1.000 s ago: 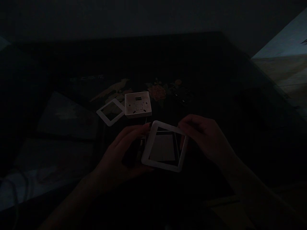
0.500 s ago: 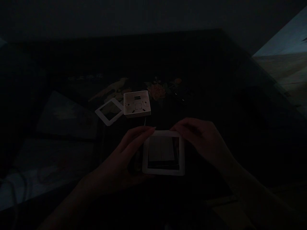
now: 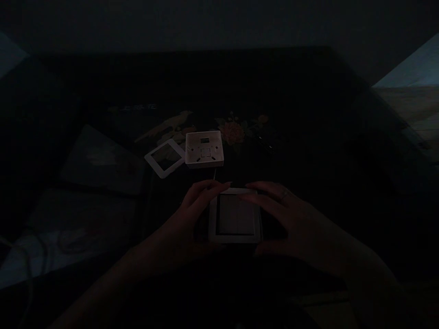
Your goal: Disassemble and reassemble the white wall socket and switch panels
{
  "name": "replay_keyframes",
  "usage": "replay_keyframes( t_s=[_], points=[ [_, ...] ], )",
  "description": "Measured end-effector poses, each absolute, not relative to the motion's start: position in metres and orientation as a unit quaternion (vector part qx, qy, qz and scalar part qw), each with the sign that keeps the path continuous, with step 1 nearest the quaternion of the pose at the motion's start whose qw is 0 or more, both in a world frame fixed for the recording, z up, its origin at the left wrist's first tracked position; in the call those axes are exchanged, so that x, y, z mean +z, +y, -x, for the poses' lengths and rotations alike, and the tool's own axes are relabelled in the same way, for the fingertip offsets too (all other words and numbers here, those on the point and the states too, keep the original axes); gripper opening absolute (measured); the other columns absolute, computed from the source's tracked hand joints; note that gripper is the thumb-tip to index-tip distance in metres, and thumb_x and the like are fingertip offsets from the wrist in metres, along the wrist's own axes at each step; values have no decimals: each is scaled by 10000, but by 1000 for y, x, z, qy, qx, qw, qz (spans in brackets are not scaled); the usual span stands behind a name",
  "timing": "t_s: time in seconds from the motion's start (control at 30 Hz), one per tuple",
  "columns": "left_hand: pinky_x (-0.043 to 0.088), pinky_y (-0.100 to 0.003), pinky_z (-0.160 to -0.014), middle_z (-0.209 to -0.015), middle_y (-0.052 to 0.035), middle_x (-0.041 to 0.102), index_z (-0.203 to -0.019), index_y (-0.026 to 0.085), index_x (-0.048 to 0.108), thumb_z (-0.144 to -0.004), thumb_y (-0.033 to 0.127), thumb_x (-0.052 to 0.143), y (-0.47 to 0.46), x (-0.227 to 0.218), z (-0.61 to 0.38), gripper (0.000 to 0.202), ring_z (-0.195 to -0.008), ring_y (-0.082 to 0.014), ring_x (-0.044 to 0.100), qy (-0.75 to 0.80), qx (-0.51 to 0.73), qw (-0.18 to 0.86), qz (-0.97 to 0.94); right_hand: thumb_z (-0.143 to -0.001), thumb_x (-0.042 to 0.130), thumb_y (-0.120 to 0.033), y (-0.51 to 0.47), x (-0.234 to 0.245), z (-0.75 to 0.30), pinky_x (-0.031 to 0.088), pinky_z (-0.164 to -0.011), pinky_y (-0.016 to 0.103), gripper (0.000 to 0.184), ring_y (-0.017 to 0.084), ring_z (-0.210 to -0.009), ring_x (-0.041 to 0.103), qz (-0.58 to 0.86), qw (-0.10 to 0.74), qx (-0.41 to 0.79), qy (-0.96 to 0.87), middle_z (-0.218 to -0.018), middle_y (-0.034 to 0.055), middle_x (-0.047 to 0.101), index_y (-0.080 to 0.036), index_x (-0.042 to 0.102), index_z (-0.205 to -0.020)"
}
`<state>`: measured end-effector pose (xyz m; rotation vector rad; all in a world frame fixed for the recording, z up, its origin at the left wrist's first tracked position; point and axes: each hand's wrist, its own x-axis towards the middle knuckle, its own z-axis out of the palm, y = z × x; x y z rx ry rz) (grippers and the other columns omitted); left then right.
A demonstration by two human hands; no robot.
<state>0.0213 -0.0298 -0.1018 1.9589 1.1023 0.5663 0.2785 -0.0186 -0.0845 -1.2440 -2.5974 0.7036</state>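
Note:
The scene is very dark. A white square wall switch (image 3: 236, 219) with its frame seated around it sits between my two hands. My left hand (image 3: 187, 224) cups its left side, fingers curled along the top left corner. From the right, my right hand (image 3: 291, 224) grips it, fingers lying across the top right edge and thumb below. Farther back lie a second white switch body (image 3: 204, 149) and a loose white frame (image 3: 165, 157).
All of this lies on a dark table (image 3: 308, 151) with a flower and bird pattern (image 3: 233, 130). Flat pale sheets or packets (image 3: 103, 162) lie at the left. A lighter floor (image 3: 411, 100) shows at the far right.
The tilted white frame held in my right hand came down and now sits flat around the switch. My right hand's fingers have moved over its right edge.

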Motion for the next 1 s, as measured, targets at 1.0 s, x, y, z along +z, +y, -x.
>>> replay_keyframes(
  t_s=[1.0],
  points=[
    [418,-537,-1132,-1537,-126,333,-1513,351,205,-728,184,817,-28,-123,-23,1009,-1422,-331,391,424,205,418,-777,-778,732,-261,-20,-83,-274,562,-980,509,668,339,-1301,559,402,74,205,-889,-1458,211,540,-120,500,-1388]
  ],
)
